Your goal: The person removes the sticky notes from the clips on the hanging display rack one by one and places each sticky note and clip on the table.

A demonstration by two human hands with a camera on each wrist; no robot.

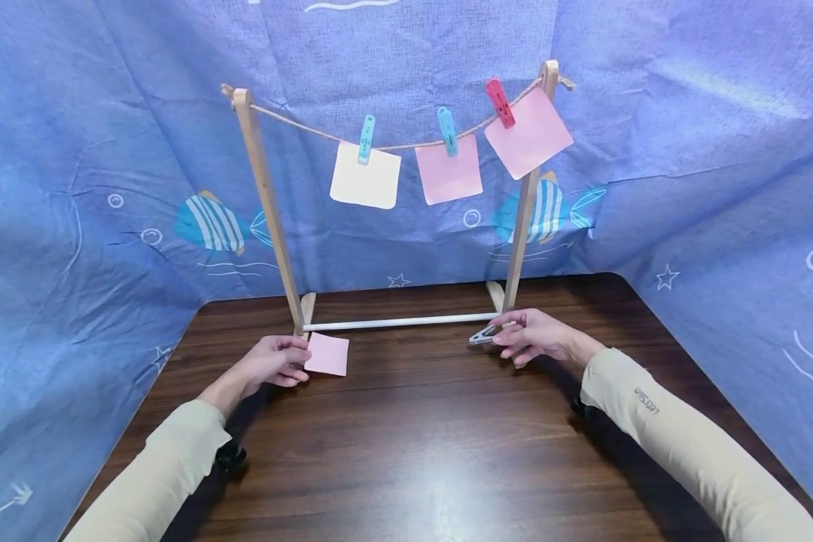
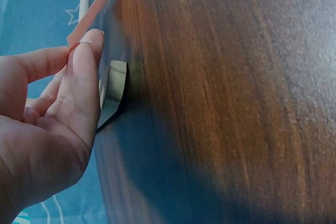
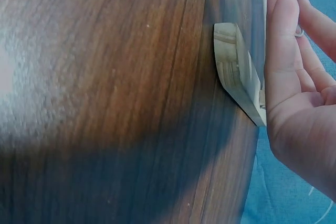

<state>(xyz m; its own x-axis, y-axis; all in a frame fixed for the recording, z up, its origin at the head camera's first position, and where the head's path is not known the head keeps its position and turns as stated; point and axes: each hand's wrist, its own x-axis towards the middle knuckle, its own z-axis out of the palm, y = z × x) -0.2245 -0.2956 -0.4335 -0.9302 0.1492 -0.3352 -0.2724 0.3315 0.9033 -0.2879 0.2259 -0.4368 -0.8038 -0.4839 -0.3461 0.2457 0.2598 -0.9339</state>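
Small, dark lettering (image 1: 647, 401), which we read as "LetsSlim" though the slanted characters are too tiny for us to vouch for each one, marks the pale right sleeve (image 1: 694, 448) of the person at the table, at about four o'clock from the centre of the head camera's view. We see the word set in a single line along the forearm, just beside the cuff (image 1: 596, 379), which lies toward ten o'clock from the print, while the rest of the sleeve stretches away between four and five o'clock.
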